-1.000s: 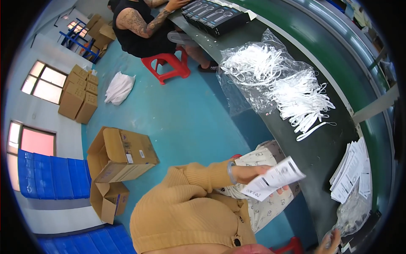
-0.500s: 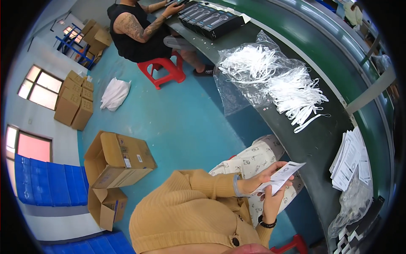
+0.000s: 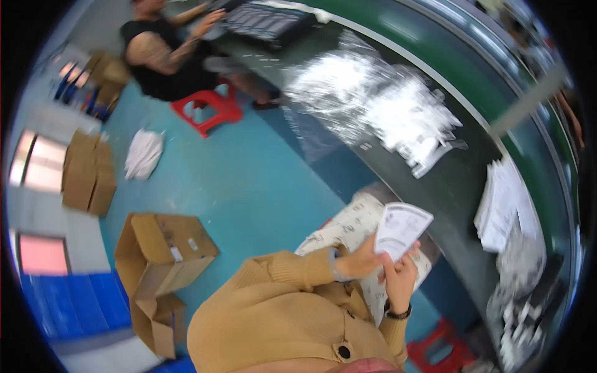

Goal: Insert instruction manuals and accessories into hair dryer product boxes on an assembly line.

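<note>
Low in the frame, right of centre, both hands are meeting on a white printed leaflet [image 3: 401, 229]. The left hand [image 3: 357, 262] is coming in from a tan knitted sleeve [image 3: 283, 270] and is pinching the leaflet's lower left edge. The right hand [image 3: 398, 280], with a dark band at the wrist, is rising from below and is closing its fingers on the lower edge. The leaflet is sitting just above the hands, over a lap in pale patterned trousers [image 3: 348, 227], near the edge of the dark worktable [image 3: 460, 186]. Its long axis is running on a slant from the hands at lower left up toward the upper right, with the free end pointing at the table. It is looking like thin folded paper, white with fine grey print too small to make out, its top edge curving.

Further right, a stack of white sheets [image 3: 507, 205] is lying on the table. Beyond, toward the upper centre, clear plastic bags of white pieces [image 3: 385, 99] are spreading out, blurred. At lower left, open cardboard boxes [image 3: 161, 248] are standing on the blue floor [image 3: 249, 180]. At upper left, another person in a black shirt [image 3: 165, 56] is sitting on a red stool [image 3: 208, 109].
</note>
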A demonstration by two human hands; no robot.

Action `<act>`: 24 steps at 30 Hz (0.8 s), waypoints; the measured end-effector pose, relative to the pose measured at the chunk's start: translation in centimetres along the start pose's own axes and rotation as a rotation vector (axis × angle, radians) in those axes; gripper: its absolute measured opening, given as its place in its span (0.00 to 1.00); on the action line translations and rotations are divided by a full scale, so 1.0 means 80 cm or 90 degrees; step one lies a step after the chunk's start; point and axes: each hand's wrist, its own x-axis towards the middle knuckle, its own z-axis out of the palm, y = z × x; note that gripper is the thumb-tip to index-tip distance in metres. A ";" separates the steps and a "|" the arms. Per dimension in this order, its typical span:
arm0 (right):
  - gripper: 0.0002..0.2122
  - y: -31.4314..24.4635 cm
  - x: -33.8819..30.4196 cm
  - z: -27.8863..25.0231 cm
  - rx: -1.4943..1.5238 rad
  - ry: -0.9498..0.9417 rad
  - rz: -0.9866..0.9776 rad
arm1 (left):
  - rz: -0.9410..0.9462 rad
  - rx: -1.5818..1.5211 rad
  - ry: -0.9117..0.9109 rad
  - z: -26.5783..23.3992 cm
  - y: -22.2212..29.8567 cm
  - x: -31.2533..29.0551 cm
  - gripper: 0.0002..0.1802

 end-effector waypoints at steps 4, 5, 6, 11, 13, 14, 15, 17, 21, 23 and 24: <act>0.08 -0.008 0.003 -0.005 0.035 -0.038 -0.047 | -0.054 -0.111 0.112 0.007 0.027 0.000 0.67; 0.09 -0.007 0.006 -0.014 0.000 -0.069 -0.041 | -0.054 -0.204 0.133 0.002 0.027 0.004 0.66; 0.09 -0.007 0.007 -0.029 -0.084 -0.114 -0.065 | -0.060 -0.259 0.152 -0.004 0.024 0.003 0.64; 0.08 -0.051 -0.004 -0.146 -0.258 0.095 -0.280 | -0.125 -0.328 0.207 -0.011 0.027 0.008 0.49; 0.10 -0.069 -0.004 -0.215 -0.278 0.308 -0.210 | -0.156 -0.238 0.226 -0.015 0.019 0.009 0.42; 0.10 -0.079 0.005 -0.247 -0.304 0.379 -0.255 | -0.165 -0.242 0.218 -0.018 0.016 0.009 0.42; 0.09 -0.101 0.014 -0.269 -0.464 0.477 -0.307 | -0.195 -0.265 0.219 -0.020 0.015 0.009 0.41; 0.10 -0.109 0.039 -0.337 -0.651 0.616 -0.219 | -0.240 -0.281 0.225 -0.022 0.013 0.007 0.40; 0.11 -0.092 0.072 -0.454 -0.799 0.632 0.076 | -0.227 -0.264 0.211 -0.024 0.016 0.005 0.41; 0.12 -0.081 0.096 -0.466 -0.752 0.533 -0.020 | -0.222 -0.275 0.233 -0.024 0.020 0.008 0.45; 0.12 -0.083 0.103 -0.460 -0.753 0.524 -0.020 | -0.221 -0.276 0.242 -0.025 0.021 0.009 0.45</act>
